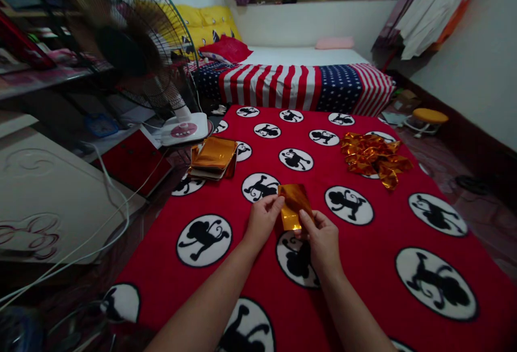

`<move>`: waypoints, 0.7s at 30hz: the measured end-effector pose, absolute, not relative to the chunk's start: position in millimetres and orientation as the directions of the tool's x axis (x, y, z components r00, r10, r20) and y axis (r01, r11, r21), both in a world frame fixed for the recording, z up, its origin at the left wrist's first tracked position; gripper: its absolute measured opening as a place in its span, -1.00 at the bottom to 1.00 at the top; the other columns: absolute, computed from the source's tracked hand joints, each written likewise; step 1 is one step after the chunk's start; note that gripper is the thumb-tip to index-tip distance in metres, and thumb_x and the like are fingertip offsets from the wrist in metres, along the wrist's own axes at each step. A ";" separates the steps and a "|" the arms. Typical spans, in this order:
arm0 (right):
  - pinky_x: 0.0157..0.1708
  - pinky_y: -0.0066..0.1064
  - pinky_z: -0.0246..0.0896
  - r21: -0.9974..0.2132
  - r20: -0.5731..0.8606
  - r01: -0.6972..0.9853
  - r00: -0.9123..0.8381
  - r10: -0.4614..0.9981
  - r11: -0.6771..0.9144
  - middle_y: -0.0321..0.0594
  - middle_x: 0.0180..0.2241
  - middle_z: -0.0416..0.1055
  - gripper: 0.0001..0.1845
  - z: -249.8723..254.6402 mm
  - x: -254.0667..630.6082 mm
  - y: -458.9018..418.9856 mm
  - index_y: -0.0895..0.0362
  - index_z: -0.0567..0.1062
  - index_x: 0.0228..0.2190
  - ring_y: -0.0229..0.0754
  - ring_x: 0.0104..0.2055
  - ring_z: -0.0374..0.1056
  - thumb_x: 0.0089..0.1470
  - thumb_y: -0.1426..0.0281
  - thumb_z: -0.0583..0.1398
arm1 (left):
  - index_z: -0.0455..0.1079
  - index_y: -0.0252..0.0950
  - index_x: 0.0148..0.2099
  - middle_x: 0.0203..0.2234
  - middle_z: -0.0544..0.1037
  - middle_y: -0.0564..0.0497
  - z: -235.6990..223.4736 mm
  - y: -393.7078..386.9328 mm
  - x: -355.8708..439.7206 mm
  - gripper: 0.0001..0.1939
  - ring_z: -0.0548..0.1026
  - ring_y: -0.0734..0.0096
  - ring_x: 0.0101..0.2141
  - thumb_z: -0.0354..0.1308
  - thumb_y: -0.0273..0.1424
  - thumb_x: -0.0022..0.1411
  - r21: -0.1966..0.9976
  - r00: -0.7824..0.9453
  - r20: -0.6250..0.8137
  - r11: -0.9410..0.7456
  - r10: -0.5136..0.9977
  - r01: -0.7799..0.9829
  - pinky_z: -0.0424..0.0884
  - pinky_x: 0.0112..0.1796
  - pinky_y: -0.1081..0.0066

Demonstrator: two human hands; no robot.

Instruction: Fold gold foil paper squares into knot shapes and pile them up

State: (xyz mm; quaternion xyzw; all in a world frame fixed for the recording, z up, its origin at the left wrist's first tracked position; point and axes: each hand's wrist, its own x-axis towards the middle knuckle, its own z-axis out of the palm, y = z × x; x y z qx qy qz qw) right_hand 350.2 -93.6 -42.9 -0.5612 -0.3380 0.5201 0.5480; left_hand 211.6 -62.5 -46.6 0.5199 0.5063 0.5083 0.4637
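A shiny gold foil paper sheet (pixel 295 201) is held between both hands, just above the red cloth with black monkey prints. My left hand (pixel 264 213) pinches its left edge between thumb and fingertips. On the lower right edge, my right hand (pixel 323 236) grips the sheet, thumb on top and the other fingers partly hidden behind. Farther off to the left lies a stack of gold foil sheets (pixel 214 154). On the right rests a loose pile of folded gold foil pieces (pixel 371 155).
A large standing fan (pixel 184 128) is at the left, beside a pale cabinet (pixel 48 190) and trailing white cables. Beyond the red cloth (pixel 242 255) is a bed (pixel 283 85) with a stars-and-stripes cover. A round yellow-topped stool (pixel 430 115) stands at right.
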 end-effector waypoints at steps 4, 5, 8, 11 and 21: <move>-0.66 -0.50 0.26 -0.968 -0.210 -0.180 0.202 0.957 -0.175 -0.30 -0.46 0.47 -0.59 -42.6 344.3 -98.4 0.15 0.43 -0.39 -0.29 -0.62 0.36 -0.09 0.06 0.31 | 0.50 -0.38 -0.27 -0.42 0.58 -0.02 -51.1 -56.9 216.0 -0.64 0.50 0.36 -0.41 0.16 -0.14 0.17 0.990 -0.038 -0.037 0.032 0.999 -0.134 0.40 -0.38 0.45; -0.66 -0.50 0.25 -0.970 -0.209 -0.167 0.186 0.960 -0.179 -0.31 -0.48 0.46 -0.60 -41.9 343.3 -99.9 0.15 0.43 -0.40 -0.28 -0.62 0.36 -0.08 0.06 0.31 | 0.50 -0.38 -0.28 -0.43 0.58 -0.01 -52.6 -56.0 215.8 -0.66 0.50 0.37 -0.42 0.19 -0.15 0.15 0.986 -0.051 -0.053 0.044 0.997 -0.159 0.40 -0.38 0.45; -0.69 -0.52 0.18 -0.977 -0.198 -0.110 0.126 0.972 -0.185 -0.36 -0.58 0.39 -0.62 -40.9 341.4 -102.9 0.14 0.41 -0.47 -0.31 -0.66 0.29 -0.07 0.07 0.30 | 0.50 -0.37 -0.31 -0.46 0.58 0.02 -55.0 -55.0 213.4 -0.70 0.48 0.41 -0.45 0.23 -0.19 0.10 0.982 -0.092 -0.077 0.060 0.993 -0.176 0.37 -0.41 0.49; -0.71 -0.53 0.10 -0.984 -0.170 -0.072 0.119 0.978 -0.162 -0.37 -0.60 0.35 -0.62 -42.9 342.7 -100.8 0.14 0.41 -0.51 -0.34 -0.66 0.20 -0.06 0.07 0.29 | 0.51 -0.36 -0.33 -0.50 0.57 0.03 -54.7 -56.1 210.4 -0.70 0.46 0.43 -0.49 0.25 -0.19 0.07 0.981 -0.086 -0.109 0.093 0.990 -0.170 0.33 -0.46 0.51; -0.56 -0.51 0.19 -0.987 -0.105 -0.139 0.218 0.970 -0.076 -0.33 -0.52 0.40 -0.67 -47.4 353.2 -83.3 0.14 0.47 -0.44 -0.31 -0.54 0.28 -0.02 0.11 0.27 | 0.52 -0.37 -0.32 -0.47 0.58 -0.01 -59.8 -58.5 205.1 -0.69 0.48 0.39 -0.46 0.24 -0.18 0.09 0.994 -0.033 -0.096 0.094 0.995 -0.064 0.34 -0.45 0.50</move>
